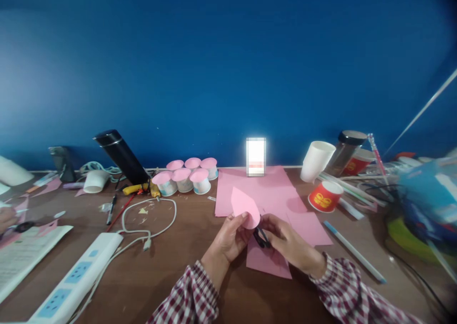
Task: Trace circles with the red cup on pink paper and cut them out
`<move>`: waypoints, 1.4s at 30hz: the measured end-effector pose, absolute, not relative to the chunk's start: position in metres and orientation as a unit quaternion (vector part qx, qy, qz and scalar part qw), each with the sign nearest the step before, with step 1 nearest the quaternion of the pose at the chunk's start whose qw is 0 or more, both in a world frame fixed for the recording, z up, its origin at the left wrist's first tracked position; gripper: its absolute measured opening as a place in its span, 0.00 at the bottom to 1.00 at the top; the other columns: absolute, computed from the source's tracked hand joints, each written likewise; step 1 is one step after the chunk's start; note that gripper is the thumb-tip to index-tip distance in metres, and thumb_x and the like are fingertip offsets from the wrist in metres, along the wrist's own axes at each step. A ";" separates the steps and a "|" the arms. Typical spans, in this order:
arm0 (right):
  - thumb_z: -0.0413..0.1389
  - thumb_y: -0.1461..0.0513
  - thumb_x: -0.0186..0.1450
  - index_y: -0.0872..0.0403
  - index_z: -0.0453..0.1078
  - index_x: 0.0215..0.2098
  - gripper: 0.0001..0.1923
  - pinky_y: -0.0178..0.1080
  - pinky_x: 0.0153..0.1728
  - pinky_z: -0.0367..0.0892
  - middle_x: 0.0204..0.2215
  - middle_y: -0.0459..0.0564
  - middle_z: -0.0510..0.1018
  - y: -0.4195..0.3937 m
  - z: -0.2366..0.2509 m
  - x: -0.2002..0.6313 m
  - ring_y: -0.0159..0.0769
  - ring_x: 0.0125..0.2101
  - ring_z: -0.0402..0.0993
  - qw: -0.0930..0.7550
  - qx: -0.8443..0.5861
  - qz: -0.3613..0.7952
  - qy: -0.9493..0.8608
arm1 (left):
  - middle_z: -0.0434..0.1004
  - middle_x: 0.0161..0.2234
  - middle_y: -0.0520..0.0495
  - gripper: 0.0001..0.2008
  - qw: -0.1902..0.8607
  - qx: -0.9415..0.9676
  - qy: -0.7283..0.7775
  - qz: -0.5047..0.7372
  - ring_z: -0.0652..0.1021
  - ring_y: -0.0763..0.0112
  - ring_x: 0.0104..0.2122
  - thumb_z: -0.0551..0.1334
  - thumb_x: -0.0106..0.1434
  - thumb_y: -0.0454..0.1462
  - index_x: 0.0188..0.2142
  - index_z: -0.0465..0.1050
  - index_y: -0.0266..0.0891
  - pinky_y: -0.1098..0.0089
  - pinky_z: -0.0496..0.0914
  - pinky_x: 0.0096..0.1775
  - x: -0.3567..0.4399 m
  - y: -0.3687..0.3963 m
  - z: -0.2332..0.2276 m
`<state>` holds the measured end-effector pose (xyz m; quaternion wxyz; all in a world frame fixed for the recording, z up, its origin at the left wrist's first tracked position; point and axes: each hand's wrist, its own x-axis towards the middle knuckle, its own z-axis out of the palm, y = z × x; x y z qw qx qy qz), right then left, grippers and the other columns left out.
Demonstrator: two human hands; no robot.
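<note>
Brown wood-grain bench point(171, 267) runs under a deep blue wall, and closest in, two checked sleeves lead to the person's hands. The left hand point(230, 238) pinches a rounded, petal-like pink paper cutout point(244, 207) between thumb and fingers, lifted just above the bench. The right hand point(285, 240) is closed around small black scissors point(262, 238), blades meeting the cutout's lower edge (how far the blades are parted is hard to tell). By the look of it the trimming of the curve is mid-way, and carrying the cut on calls for turning the thin, floppy paper into the blades. Under the hands lie flat pink paper sheets point(271, 190). To the left sits a white power strip point(74, 278) with a looped cable. Farther back stand pink-capped paper cups point(185, 175), a red printed cup point(324, 196) and a plain white cup point(316, 161).
</note>
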<state>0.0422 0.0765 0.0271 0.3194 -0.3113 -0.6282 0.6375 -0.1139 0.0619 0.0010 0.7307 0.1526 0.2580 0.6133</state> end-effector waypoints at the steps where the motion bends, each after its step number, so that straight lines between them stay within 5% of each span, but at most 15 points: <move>1: 0.56 0.56 0.62 0.54 0.65 0.39 0.12 0.38 0.35 0.67 0.32 0.48 0.73 0.076 0.027 0.041 0.35 0.34 0.70 0.325 -0.309 0.642 -0.622 | 0.78 0.28 0.47 0.06 0.732 0.157 0.261 0.610 0.77 0.74 0.27 0.66 0.53 0.33 0.32 0.74 0.32 0.74 0.71 0.34 -0.114 0.061 0.001; 13: 0.59 0.59 0.59 0.54 0.61 0.39 0.14 0.31 0.20 0.63 0.25 0.42 0.70 0.070 0.026 0.042 0.27 0.21 0.67 0.316 -0.345 0.679 -0.566 | 0.77 0.38 0.41 0.12 0.741 0.215 0.239 0.589 0.77 0.67 0.37 0.64 0.55 0.34 0.40 0.74 0.32 0.72 0.70 0.37 -0.114 0.059 0.006; 19: 0.58 0.59 0.60 0.56 0.63 0.47 0.18 0.32 0.21 0.65 0.28 0.45 0.71 0.076 0.033 0.055 0.29 0.24 0.68 0.336 -0.365 0.649 -0.577 | 0.77 0.34 0.44 0.10 0.725 0.166 0.270 0.611 0.76 0.70 0.34 0.66 0.53 0.34 0.36 0.73 0.33 0.69 0.70 0.38 -0.116 0.063 0.002; 27: 0.56 0.55 0.61 0.53 0.60 0.50 0.21 0.33 0.22 0.66 0.32 0.49 0.74 0.080 0.022 0.063 0.35 0.32 0.71 0.383 -0.379 0.633 -0.556 | 0.74 0.24 0.52 0.08 0.707 0.156 0.306 0.618 0.73 0.77 0.25 0.69 0.48 0.33 0.28 0.72 0.34 0.75 0.69 0.27 -0.113 0.063 -0.001; 32: 0.59 0.57 0.58 0.52 0.61 0.50 0.23 0.33 0.23 0.66 0.27 0.44 0.71 0.079 0.020 0.060 0.30 0.24 0.66 0.405 -0.395 0.601 -0.565 | 0.74 0.25 0.52 0.11 0.691 0.170 0.328 0.621 0.73 0.78 0.23 0.69 0.48 0.33 0.31 0.72 0.35 0.76 0.68 0.26 -0.110 0.063 0.002; 42: 0.61 0.60 0.57 0.51 0.64 0.44 0.18 0.33 0.28 0.68 0.29 0.45 0.71 0.074 0.011 0.058 0.33 0.30 0.68 0.418 -0.405 0.503 -0.639 | 0.75 0.28 0.49 0.17 0.609 0.191 0.418 0.647 0.73 0.77 0.23 0.71 0.45 0.37 0.35 0.71 0.35 0.76 0.68 0.25 -0.103 0.063 0.001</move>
